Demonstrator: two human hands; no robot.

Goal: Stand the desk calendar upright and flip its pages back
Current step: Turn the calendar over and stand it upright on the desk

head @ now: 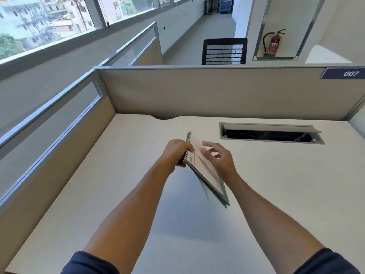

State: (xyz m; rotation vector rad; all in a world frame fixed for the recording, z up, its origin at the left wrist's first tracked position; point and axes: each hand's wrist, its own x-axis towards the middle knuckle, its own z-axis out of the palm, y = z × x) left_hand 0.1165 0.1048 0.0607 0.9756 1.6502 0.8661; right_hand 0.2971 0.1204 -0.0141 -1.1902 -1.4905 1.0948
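The desk calendar (205,171) is a spiral-bound pad with a dark green cover and pale printed pages. It is lifted above the white desk (122,175), tilted, with its wire binding pointing left and away. My left hand (176,153) grips it at the spiral edge. My right hand (220,159) hovers over the top page with fingers spread, fingertips close to or brushing the paper. The lower corner of the calendar is blurred.
A cable tray slot (270,133) with its lid raised lies in the desk to the right of my hands. Beige cubicle partitions (197,91) enclose the desk at the back and left. A black chair (224,51) stands beyond the partition.
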